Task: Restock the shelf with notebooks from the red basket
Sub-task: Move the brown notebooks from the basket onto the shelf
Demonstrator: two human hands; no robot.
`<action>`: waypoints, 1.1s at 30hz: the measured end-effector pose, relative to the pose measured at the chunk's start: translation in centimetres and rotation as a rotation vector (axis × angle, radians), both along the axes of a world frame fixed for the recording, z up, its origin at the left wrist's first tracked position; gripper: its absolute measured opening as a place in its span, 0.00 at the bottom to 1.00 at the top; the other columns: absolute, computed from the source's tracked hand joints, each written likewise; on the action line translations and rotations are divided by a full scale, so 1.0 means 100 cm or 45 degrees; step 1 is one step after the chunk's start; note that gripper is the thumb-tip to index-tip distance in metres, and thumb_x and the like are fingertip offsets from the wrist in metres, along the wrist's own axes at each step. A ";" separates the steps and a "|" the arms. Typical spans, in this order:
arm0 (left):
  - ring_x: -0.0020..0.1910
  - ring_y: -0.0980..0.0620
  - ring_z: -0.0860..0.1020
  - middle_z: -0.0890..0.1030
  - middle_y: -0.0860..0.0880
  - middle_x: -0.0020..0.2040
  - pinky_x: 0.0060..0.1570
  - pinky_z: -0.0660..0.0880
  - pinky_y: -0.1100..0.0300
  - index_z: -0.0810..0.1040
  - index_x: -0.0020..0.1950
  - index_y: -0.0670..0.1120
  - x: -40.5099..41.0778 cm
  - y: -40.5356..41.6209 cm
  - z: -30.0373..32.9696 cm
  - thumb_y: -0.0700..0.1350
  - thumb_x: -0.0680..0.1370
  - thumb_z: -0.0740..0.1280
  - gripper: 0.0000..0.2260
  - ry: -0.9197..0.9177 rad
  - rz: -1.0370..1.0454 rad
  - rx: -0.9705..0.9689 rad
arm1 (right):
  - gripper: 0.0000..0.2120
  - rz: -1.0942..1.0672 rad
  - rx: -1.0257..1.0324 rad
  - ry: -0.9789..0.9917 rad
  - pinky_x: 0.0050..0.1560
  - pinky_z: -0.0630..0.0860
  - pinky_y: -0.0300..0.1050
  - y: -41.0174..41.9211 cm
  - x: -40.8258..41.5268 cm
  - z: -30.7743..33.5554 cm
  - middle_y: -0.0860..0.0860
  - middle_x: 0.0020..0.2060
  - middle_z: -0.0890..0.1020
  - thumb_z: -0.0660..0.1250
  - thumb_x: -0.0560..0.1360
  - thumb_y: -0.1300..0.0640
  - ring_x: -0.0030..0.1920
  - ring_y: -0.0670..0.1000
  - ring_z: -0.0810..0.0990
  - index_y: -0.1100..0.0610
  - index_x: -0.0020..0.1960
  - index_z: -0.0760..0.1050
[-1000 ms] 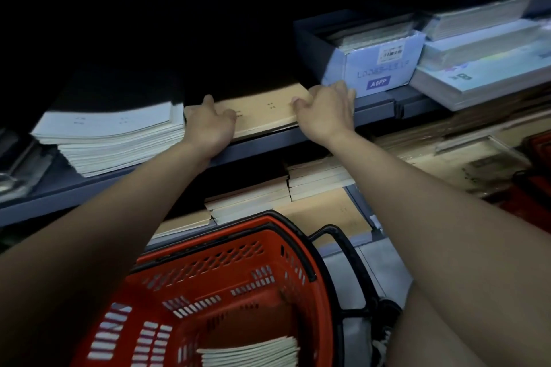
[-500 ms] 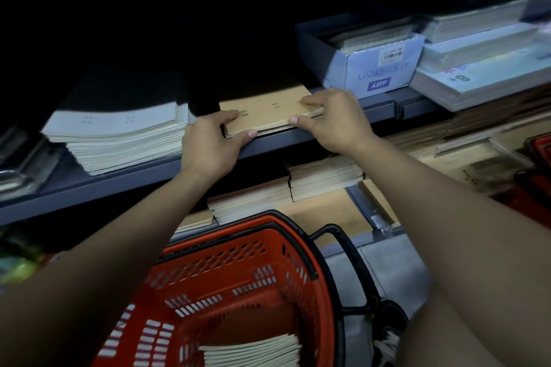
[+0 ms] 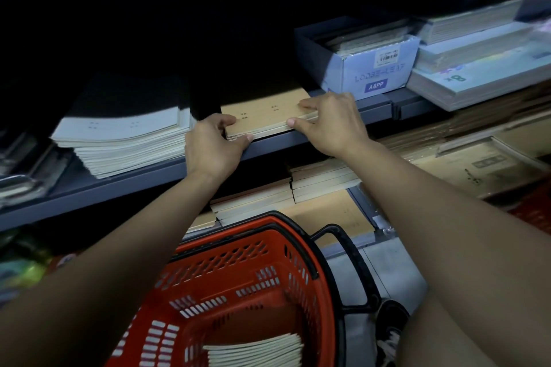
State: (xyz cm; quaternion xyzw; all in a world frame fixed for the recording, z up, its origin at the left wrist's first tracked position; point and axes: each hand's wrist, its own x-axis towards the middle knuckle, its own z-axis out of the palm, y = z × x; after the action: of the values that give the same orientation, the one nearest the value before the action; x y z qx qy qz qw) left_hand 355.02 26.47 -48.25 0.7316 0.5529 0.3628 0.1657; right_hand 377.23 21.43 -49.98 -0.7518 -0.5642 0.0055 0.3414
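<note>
Both hands are up at the grey shelf (image 3: 378, 104), working on one small stack of tan notebooks (image 3: 265, 112) that lies flat at its front edge. The left hand (image 3: 213, 146) grips the stack's near left corner — fingers curled over the top cover, thumb pressed against the page edges below. The right hand (image 3: 331, 122) pinches the near right corner the same way, fingers on top and thumb on the edge. The stack sits on the shelf board, its front side level with the lip.

Just left of it lies a taller pile of pale-covered notebooks (image 3: 125, 140), close beside the left hand but apart from the tan stack. To the right stands a blue cardboard box (image 3: 378, 71) labelled A6PP, open at the top with packs inside, and beyond that flat stacks of wrapped paper pads (image 3: 477, 77).

Below, the red basket (image 3: 247, 280) sits between the two forearms, its black handle (image 3: 351, 253) folded toward the right. A few more notebooks (image 3: 256, 351) lie in its bottom, page edges showing. On the lower shelf, behind the basket's rim, are further stacks of tan notebooks (image 3: 322, 179) — two piles side by side, touching. The back of the upper shelf is too dark to make out.
</note>
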 end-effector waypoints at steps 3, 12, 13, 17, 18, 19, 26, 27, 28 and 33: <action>0.51 0.50 0.82 0.83 0.51 0.50 0.52 0.79 0.56 0.82 0.65 0.50 0.001 0.000 -0.003 0.55 0.74 0.78 0.21 0.006 -0.013 0.011 | 0.32 0.009 -0.015 0.023 0.69 0.72 0.54 -0.004 -0.001 0.000 0.54 0.63 0.83 0.72 0.75 0.35 0.71 0.59 0.67 0.51 0.74 0.77; 0.61 0.50 0.81 0.85 0.48 0.60 0.61 0.79 0.54 0.79 0.69 0.50 -0.007 0.000 -0.006 0.53 0.76 0.76 0.23 0.020 -0.085 0.001 | 0.31 -0.020 -0.030 0.126 0.67 0.76 0.52 -0.005 0.007 -0.001 0.56 0.62 0.81 0.74 0.73 0.35 0.70 0.55 0.72 0.47 0.72 0.78; 0.62 0.50 0.81 0.84 0.48 0.61 0.62 0.78 0.54 0.78 0.71 0.50 -0.009 -0.001 -0.006 0.52 0.76 0.76 0.24 0.038 -0.099 0.005 | 0.30 -0.018 -0.024 0.104 0.65 0.77 0.53 -0.007 0.008 0.000 0.56 0.61 0.82 0.74 0.74 0.36 0.69 0.56 0.73 0.47 0.72 0.78; 0.66 0.51 0.79 0.82 0.49 0.66 0.66 0.77 0.55 0.75 0.74 0.49 -0.019 -0.011 -0.008 0.50 0.76 0.75 0.26 0.111 -0.147 0.026 | 0.25 -0.010 -0.019 -0.028 0.60 0.78 0.57 -0.018 0.007 0.003 0.57 0.58 0.83 0.73 0.78 0.42 0.67 0.62 0.72 0.50 0.72 0.78; 0.67 0.51 0.79 0.82 0.49 0.66 0.66 0.76 0.55 0.74 0.74 0.49 -0.021 -0.014 -0.008 0.49 0.77 0.75 0.27 0.127 -0.152 0.033 | 0.25 -0.011 -0.028 -0.048 0.61 0.78 0.58 -0.021 0.005 0.004 0.58 0.59 0.82 0.72 0.79 0.43 0.68 0.62 0.71 0.50 0.73 0.77; 0.67 0.51 0.78 0.82 0.49 0.67 0.67 0.76 0.55 0.74 0.75 0.48 -0.023 -0.017 -0.007 0.49 0.77 0.74 0.27 0.140 -0.157 0.039 | 0.24 -0.011 -0.036 -0.061 0.61 0.78 0.58 -0.024 0.003 0.005 0.58 0.60 0.82 0.72 0.79 0.44 0.68 0.62 0.71 0.50 0.73 0.77; 0.64 0.51 0.79 0.82 0.51 0.64 0.63 0.77 0.55 0.74 0.74 0.49 -0.037 -0.037 -0.005 0.51 0.77 0.74 0.26 0.174 -0.165 0.068 | 0.20 -0.025 -0.061 -0.133 0.55 0.80 0.57 -0.041 -0.014 0.006 0.58 0.57 0.82 0.71 0.80 0.46 0.65 0.63 0.72 0.48 0.71 0.78; 0.64 0.51 0.80 0.83 0.51 0.63 0.62 0.77 0.55 0.74 0.73 0.49 -0.039 -0.041 -0.005 0.50 0.77 0.74 0.25 0.175 -0.164 0.070 | 0.22 -0.028 -0.078 -0.147 0.56 0.80 0.57 -0.043 -0.016 0.006 0.58 0.58 0.81 0.70 0.79 0.46 0.66 0.63 0.72 0.49 0.72 0.77; 0.63 0.51 0.80 0.83 0.52 0.63 0.61 0.77 0.56 0.75 0.73 0.50 -0.042 -0.044 -0.006 0.50 0.77 0.74 0.25 0.180 -0.160 0.073 | 0.23 -0.031 -0.099 -0.158 0.57 0.79 0.57 -0.045 -0.017 0.006 0.58 0.59 0.81 0.70 0.80 0.46 0.66 0.64 0.71 0.49 0.74 0.75; 0.59 0.52 0.80 0.83 0.54 0.59 0.60 0.79 0.54 0.76 0.71 0.50 -0.060 -0.058 -0.014 0.51 0.76 0.74 0.23 0.187 -0.115 0.020 | 0.25 -0.066 -0.131 -0.149 0.64 0.76 0.58 -0.056 -0.027 0.005 0.61 0.65 0.77 0.69 0.80 0.50 0.68 0.64 0.71 0.51 0.76 0.74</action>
State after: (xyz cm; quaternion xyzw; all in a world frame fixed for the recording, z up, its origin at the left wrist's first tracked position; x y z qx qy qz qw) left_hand 348.99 20.71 -49.62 0.7818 0.5270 0.3044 0.1353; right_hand 374.51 15.78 -49.47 -0.7816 -0.5625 -0.0183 0.2689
